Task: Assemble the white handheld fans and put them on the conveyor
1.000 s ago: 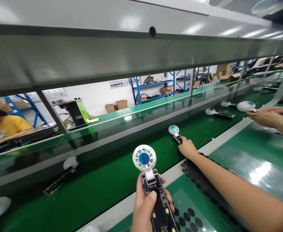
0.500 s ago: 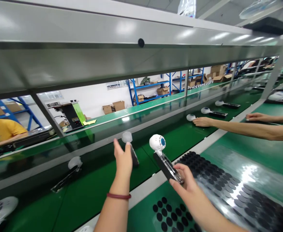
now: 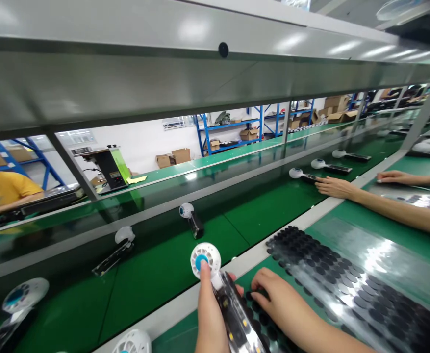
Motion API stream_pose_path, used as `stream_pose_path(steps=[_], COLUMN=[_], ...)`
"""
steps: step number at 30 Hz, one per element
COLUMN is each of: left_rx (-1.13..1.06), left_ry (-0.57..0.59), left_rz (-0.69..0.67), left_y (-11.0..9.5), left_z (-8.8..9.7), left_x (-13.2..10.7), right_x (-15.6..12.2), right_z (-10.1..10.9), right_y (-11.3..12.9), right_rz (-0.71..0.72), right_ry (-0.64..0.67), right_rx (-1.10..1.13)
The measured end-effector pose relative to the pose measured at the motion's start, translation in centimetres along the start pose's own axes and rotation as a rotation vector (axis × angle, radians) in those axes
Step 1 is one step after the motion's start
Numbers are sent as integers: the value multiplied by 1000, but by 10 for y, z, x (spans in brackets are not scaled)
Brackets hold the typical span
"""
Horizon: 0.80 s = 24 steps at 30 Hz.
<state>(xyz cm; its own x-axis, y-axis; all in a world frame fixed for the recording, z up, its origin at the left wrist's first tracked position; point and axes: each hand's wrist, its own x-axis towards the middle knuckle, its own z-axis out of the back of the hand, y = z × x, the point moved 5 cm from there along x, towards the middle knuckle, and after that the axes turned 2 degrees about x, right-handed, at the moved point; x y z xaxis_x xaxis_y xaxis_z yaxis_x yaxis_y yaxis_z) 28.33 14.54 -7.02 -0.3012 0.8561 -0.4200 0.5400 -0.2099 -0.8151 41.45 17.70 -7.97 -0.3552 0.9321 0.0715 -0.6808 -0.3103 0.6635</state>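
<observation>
My left hand (image 3: 209, 314) grips a small handheld fan (image 3: 237, 318) by its clear black handle at the bottom middle. The index finger rests on the blue hub of its white round head (image 3: 205, 260). My right hand (image 3: 277, 299) lies just right of it with fingers curled together. Its fingertips press down on a sheet of black round pads (image 3: 347, 279), and what they pinch is hidden.
A green conveyor belt (image 3: 163, 264) carries more fans (image 3: 190, 218) (image 3: 121, 245) (image 3: 19, 299) (image 3: 303, 175). Another person's hands (image 3: 334, 187) (image 3: 394, 176) reach in from the right. A person in yellow (image 3: 1, 193) sits across at the left. A grey shelf (image 3: 163, 73) hangs overhead.
The fan passed from my right hand to my left, which came back from the belt. My right hand dropped onto the black pads. The fans on the belt slid along.
</observation>
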Motion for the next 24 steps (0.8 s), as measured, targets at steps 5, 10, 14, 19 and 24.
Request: stream_pose_path(steps=[5, 10, 14, 19, 24], left_rx=[20, 10, -1, 48, 16], left_ry=[29, 61, 11, -18, -3], left_rz=[9, -40, -37, -43, -49], left_y=[33, 35, 34, 35, 34], left_z=[12, 13, 13, 14, 15], left_x=[-3, 0, 0, 0, -1], right_x=[4, 9, 12, 6, -8], right_z=[-10, -17, -17, 2, 1], right_y=[10, 20, 15, 10, 14], right_rz=[-61, -42, -8, -12, -13], right_ry=[50, 62, 30, -33, -55], right_rx=[-193, -271, -203, 25, 434])
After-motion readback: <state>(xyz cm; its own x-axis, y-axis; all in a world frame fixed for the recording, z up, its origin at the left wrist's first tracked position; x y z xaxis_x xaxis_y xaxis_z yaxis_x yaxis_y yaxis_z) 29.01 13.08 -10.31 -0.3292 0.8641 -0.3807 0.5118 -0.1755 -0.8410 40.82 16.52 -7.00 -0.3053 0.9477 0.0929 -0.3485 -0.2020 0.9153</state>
